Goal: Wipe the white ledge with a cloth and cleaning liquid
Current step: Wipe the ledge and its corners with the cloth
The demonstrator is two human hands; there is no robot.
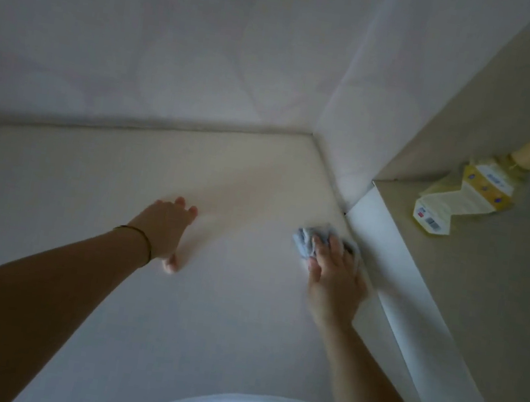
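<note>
The white ledge [115, 186] spreads across the middle of the head view, ending at a wall corner on the far right. My right hand [335, 275] presses a crumpled light blue-grey cloth [307, 244] onto the ledge close to its right edge, fingers spread over the cloth. My left hand [167, 231] rests flat on the ledge to the left, fingers straight, holding nothing. A yellow bottle of cleaning liquid [476, 189] with a pale cap lies on the beige counter at the right.
A beige counter [481, 299] with a white side panel rises along the ledge's right side. White walls close the back and right corner. The ledge's front edge curves near my body at the bottom.
</note>
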